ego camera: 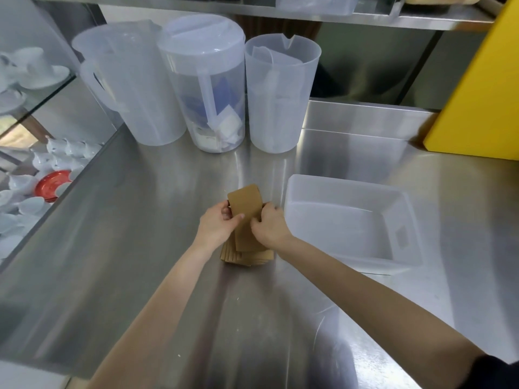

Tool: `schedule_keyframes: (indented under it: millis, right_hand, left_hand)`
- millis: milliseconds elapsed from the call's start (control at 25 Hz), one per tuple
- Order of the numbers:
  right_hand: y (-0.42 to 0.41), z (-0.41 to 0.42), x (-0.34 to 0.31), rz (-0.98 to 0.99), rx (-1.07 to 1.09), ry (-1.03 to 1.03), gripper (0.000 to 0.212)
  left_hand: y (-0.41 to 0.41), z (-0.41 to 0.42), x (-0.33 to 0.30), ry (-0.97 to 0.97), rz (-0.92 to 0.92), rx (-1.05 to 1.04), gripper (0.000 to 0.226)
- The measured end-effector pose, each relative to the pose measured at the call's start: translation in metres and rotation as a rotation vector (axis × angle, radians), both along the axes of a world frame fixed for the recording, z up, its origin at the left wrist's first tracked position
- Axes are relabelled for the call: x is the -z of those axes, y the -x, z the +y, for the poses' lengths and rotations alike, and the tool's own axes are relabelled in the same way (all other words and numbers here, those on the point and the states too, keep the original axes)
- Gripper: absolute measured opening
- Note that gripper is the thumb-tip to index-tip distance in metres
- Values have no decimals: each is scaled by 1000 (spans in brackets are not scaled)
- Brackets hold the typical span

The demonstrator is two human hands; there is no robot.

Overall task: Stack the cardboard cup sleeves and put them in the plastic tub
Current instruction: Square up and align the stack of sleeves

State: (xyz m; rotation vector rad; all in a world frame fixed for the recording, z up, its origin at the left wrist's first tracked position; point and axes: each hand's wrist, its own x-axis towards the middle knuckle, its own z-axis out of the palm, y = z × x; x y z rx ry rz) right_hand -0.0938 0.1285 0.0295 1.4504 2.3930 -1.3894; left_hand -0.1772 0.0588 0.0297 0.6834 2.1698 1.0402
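A stack of flat brown cardboard cup sleeves (245,217) lies on the steel counter at the middle. My left hand (217,224) grips its left side and my right hand (268,224) grips its right side. The top sleeve sticks out beyond my fingers toward the back. More sleeve edges fan out below my wrists (238,258). A translucent plastic tub (351,196) sits just right of my right hand, with nothing inside that I can see.
Three tall translucent plastic jugs (202,85) stand in a row at the back of the counter (140,220). A yellow box (483,88) stands at the back right. White cups and a red saucer (52,185) sit on a lower shelf to the left.
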Motion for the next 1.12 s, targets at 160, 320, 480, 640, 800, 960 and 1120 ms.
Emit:
schedule_keyframes:
  millis: [160, 320, 480, 640, 800, 960, 1120]
  right_hand:
    - [9, -8, 10, -67, 27, 13, 39]
    - [12, -8, 17, -96, 61, 182, 44]
    - [8, -4, 25, 25, 65, 235, 68]
    - [10, -6, 34, 127, 199, 437, 77]
    - [13, -11, 43, 174, 235, 556, 72]
    - [15, -12, 63, 188, 249, 546, 89]
    - [5, -16, 51, 273, 211, 637, 78]
  left_hand:
    - [5, -3, 7, -9, -27, -22, 41]
    - [13, -4, 20, 68, -80, -24, 55]
    - [12, -8, 28, 62, -215, -1, 57]
    - [12, -13, 32, 4, -299, -21, 60]
    - [1, -16, 34, -77, -353, -76, 57]
    - [0, -25, 41, -103, -355, -109, 66]
    - [1, -41, 45, -135, -386, -111, 67]
